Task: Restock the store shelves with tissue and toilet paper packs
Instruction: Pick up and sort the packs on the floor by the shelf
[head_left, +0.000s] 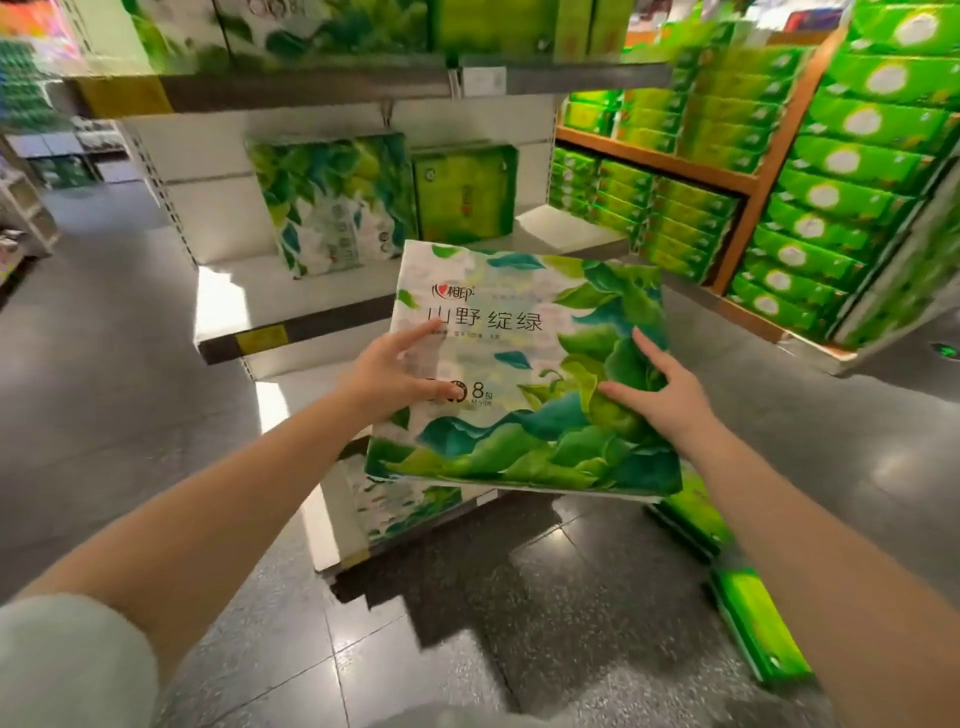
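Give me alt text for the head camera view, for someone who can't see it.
Two bare hands, left and right, hold a leaf-printed tissue pack in front of a store shelf, where a matching pack stands beside a green pack. More green packs fill racks to the right.

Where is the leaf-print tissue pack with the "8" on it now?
In the head view's centre, the leaf-print tissue pack is held between left hand and right hand, before the middle shelf.

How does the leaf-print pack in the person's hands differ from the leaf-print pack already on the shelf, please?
The held pack lies tilted with its printed face up, between the left hand and right hand; the shelf pack stands upright, touched by neither hand. The held pack hangs in front of the shelf; the shelf pack rests on it. Both share the green-and-white leaf print.
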